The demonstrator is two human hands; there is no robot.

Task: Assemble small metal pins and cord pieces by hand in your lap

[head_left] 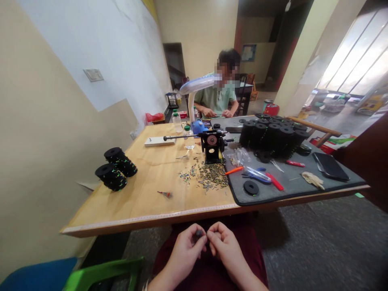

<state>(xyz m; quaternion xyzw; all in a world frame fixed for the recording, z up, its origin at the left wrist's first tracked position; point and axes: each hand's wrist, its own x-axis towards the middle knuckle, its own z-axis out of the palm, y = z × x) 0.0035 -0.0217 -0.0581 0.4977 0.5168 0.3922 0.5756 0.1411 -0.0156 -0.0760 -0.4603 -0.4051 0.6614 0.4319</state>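
Your left hand (185,247) and right hand (224,246) meet above your dark maroon-clad lap (209,268), just in front of the worktop's near edge. The fingers of your left hand are curled, with thumb and forefinger pinching a small, dark, rounded piece (199,233); its details are too small to tell. Your right thumb and forefinger are pressed together right beside your left fingertips, but whether something thin lies between them cannot be told. Ahead of you, on the pale wooden worktop (136,207), a small red-and-grey tufted piece (165,194) lies near a white measuring tape (151,219) that runs along the edge. Beyond it is a loose spread of small black-and-gold pieces (214,174), with tiny blue-green beads (185,177) to its left. A black hand-cranked machine with a reddish round dial (212,140) stands just behind them. Two black cylindrical spools flecked with green (112,178) stand at your left; many more black spools (269,135) crowd the grey, dark-edged mat (285,189) at your right. Across from you, a co-worker in a light green shirt (222,101) sits with both hands low, near the mat's far edge.
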